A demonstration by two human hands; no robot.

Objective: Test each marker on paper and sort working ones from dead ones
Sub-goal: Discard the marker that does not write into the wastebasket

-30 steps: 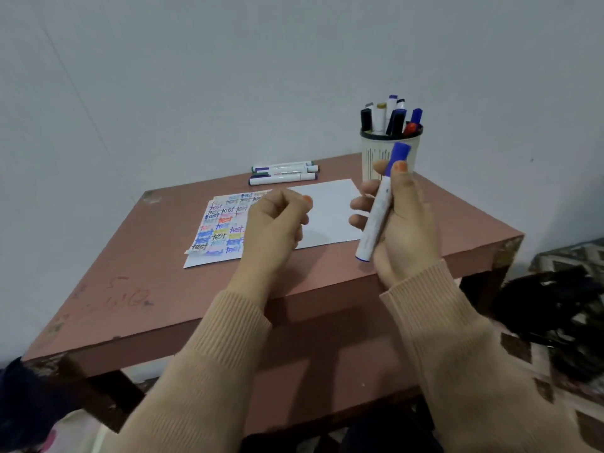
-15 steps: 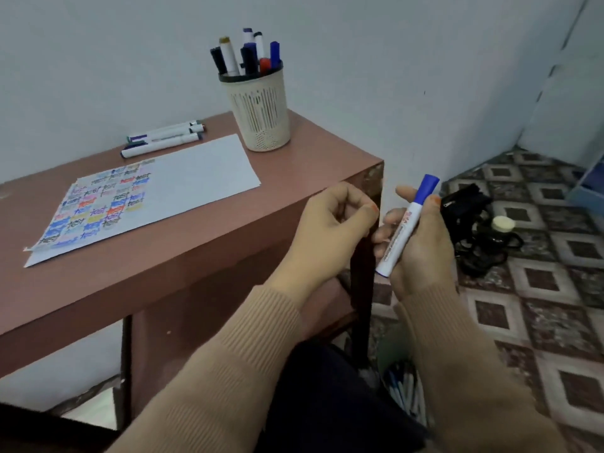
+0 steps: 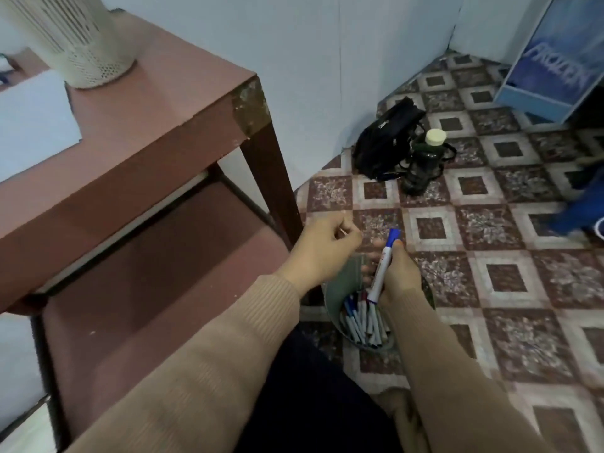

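We are gripping a white-barrelled marker with a blue cap in our right hand, the fingers and thumb curling round the barrel and the cap pointing up and away from us. The marker is hovering, tilted, just above a round grey-green bin that is standing on the brown-and-cream patterned tile floor, beside the leg of the reddish-brown wooden table. A heap of white markers with blue and red caps is lying inside the bin.

Our left hand is hanging beside the right one, its fingers curling into a loose fist with nothing showing in it.

On the table top a cream perforated pen cup is standing just beside a white sheet of paper. Further off on the floor, a black bag is leaning against the wall, touching a dark bottle with a cream cap.
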